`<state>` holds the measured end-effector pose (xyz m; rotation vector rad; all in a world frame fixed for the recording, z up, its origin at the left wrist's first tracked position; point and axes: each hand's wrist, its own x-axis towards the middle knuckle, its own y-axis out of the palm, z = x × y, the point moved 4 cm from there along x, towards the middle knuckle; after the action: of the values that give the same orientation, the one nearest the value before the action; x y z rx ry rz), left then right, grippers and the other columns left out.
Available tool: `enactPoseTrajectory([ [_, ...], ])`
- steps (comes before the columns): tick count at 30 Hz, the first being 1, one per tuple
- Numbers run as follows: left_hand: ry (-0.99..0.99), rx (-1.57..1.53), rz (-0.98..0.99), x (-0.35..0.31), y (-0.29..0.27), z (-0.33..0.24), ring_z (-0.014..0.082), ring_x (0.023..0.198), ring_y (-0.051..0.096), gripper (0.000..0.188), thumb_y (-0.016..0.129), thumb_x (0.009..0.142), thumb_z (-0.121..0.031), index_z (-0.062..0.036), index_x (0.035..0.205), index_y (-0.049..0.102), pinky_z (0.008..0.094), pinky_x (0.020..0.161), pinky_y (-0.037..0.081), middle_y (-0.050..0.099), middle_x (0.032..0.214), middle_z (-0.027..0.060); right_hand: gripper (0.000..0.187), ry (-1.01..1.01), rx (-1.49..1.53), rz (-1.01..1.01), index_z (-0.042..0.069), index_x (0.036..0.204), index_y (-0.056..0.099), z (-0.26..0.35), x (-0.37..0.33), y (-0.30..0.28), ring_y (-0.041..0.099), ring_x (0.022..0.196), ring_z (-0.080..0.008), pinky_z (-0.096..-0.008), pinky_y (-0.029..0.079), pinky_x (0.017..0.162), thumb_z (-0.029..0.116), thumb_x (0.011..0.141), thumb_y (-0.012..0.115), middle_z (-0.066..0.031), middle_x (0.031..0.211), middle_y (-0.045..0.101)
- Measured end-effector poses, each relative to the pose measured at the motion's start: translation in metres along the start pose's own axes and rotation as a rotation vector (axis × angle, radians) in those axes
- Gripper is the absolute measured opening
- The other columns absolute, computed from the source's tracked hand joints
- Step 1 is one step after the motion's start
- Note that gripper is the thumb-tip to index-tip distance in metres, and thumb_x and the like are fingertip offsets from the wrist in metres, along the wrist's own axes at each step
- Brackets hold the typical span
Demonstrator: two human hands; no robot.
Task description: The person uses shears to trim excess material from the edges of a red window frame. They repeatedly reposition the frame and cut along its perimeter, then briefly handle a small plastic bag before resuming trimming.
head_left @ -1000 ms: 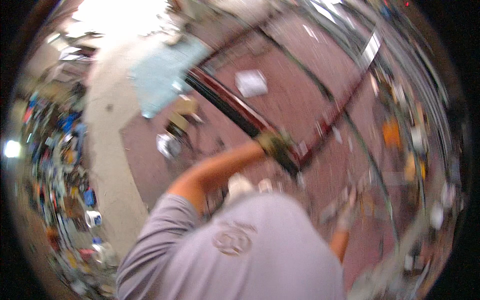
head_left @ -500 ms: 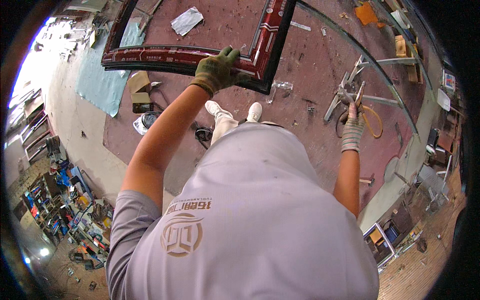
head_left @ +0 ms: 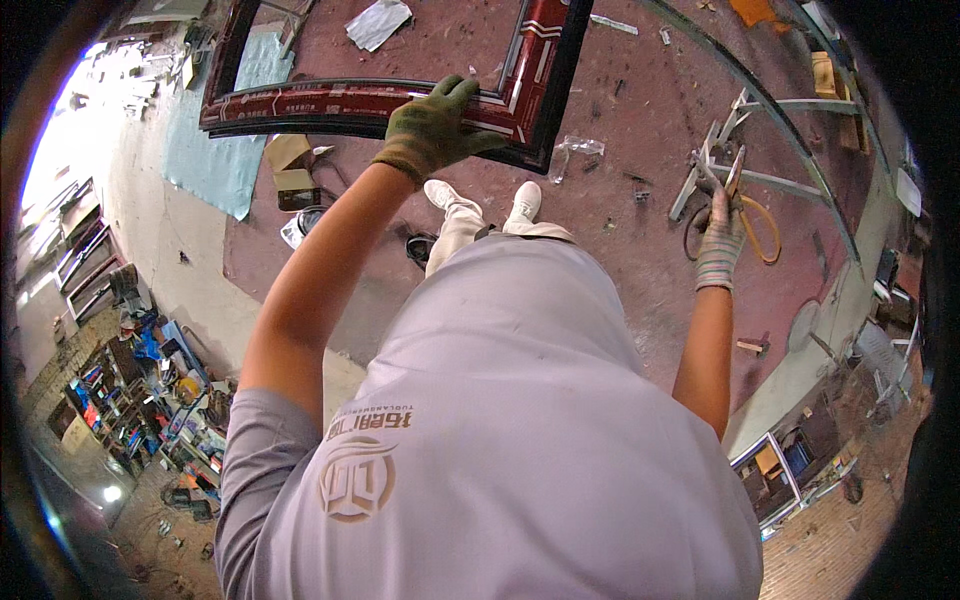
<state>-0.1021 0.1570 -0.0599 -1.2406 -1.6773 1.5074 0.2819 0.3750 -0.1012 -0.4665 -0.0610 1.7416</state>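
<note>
Left hand [head_left: 435,132] extended forward, fingers clamped on the red frame [head_left: 300,100]. Right hand [head_left: 718,248] held out sideways, fingers closed around yellow-handled tool [head_left: 736,172]. Cardboard box [head_left: 293,180]: contents indistinct.

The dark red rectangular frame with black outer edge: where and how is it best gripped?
The dark red rectangular frame is probably best gripped by its near bar, from the person's side: this bar is straight and narrow, and the open middle lets a hand close around it. The gloved left hand is there, near a corner.
</note>
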Motion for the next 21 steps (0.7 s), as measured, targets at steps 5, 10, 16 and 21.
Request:
enactPoseTrajectory([
  [5,0.018,-0.042,-0.006,0.001,0.002,0.019,0.033,0.114,0.064,0.086,0.072,0.072,-0.068,-0.016,0.138,0.05,0.0456,0.089,0.055,0.054,0.139,0.0091,0.043,0.172,-0.023,-0.064,0.004,0.101,0.072,-0.02,-0.002,-0.005,0.047,0.051,-0.0082,-0.0254,0.036,0.047,0.046,0.095,0.064,0.0013,0.063,0.056],
  [10,0.017,-0.005,0.018,0.003,0.007,0.031,0.033,0.117,0.063,0.088,0.072,0.072,-0.069,-0.018,0.14,0.049,0.0449,0.091,0.054,0.052,0.144,0.0088,0.045,0.154,-0.038,-0.09,0.006,0.1,0.069,-0.056,-0.012,-0.023,0.049,0.055,-0.0092,-0.028,0.037,0.05,0.05,0.091,0.068,0.0021,0.065,0.056],
  [16,0.043,0.078,0.005,0.008,0.002,0.027,0.0336,0.114,0.064,0.085,0.072,0.07,-0.07,-0.0211,0.137,0.051,0.0457,0.088,0.055,0.052,0.143,0.0089,0.042,0.273,-0.048,-0.106,0.009,0.09,0.065,-0.09,-0.033,-0.042,0.049,0.059,-0.0086,-0.0275,0.038,0.05,0.051,0.089,0.07,0.0026,0.069,0.054],
  [21,0.002,0.012,0.042,0.006,-0.003,0.024,0.0341,0.105,0.067,0.082,0.074,0.067,-0.07,-0.0199,0.129,0.056,0.0461,0.082,0.056,0.057,0.135,0.0079,0.043,0.262,-0.068,-0.129,0.009,0.094,0.067,-0.097,-0.043,-0.046,0.048,0.054,-0.0092,-0.0272,0.038,0.05,0.052,0.09,0.068,0.0028,0.064,0.053],
])
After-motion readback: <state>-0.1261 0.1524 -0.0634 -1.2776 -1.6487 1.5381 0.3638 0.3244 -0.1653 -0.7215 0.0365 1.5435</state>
